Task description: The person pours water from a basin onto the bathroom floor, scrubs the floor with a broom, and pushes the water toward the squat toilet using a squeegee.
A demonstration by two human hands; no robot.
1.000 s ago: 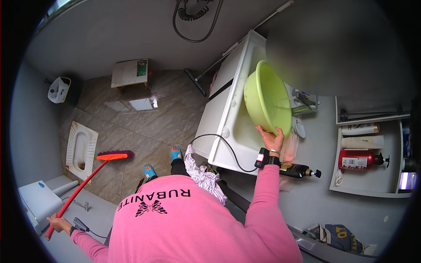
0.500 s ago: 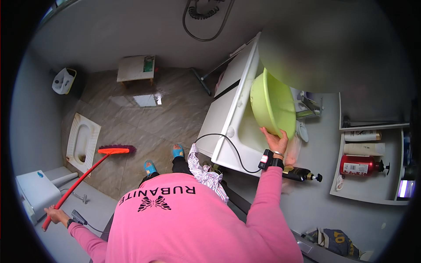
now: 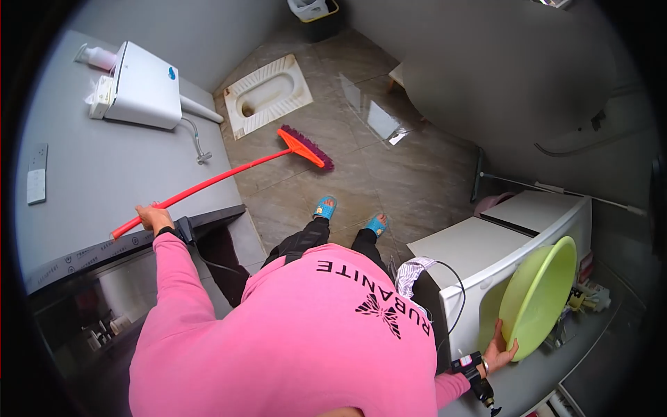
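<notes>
My left hand [image 3: 154,217] is closed round the upper part of the red broom handle [image 3: 222,176]. The broom's orange head with purple bristles [image 3: 306,149] rests on the tiled floor beside the squat toilet [image 3: 269,96]. On the right, my right hand [image 3: 499,349] grips the lower rim of a light green basin [image 3: 538,299], which stands tilted on its side in the white sink [image 3: 479,306]. A dark pump bottle [image 3: 484,395] is next to my right wrist.
A white cistern [image 3: 146,87] hangs on the left wall, with a pipe to the floor. A bin [image 3: 316,17] stands at the top. Striped cloth [image 3: 415,275] hangs beside the sink cabinet [image 3: 472,243]. A squeegee [image 3: 477,174] leans behind it.
The view has swung toward the left, so the broom and toilet now appear nearer the middle and the basin lower right. Both hands keep their holds.
</notes>
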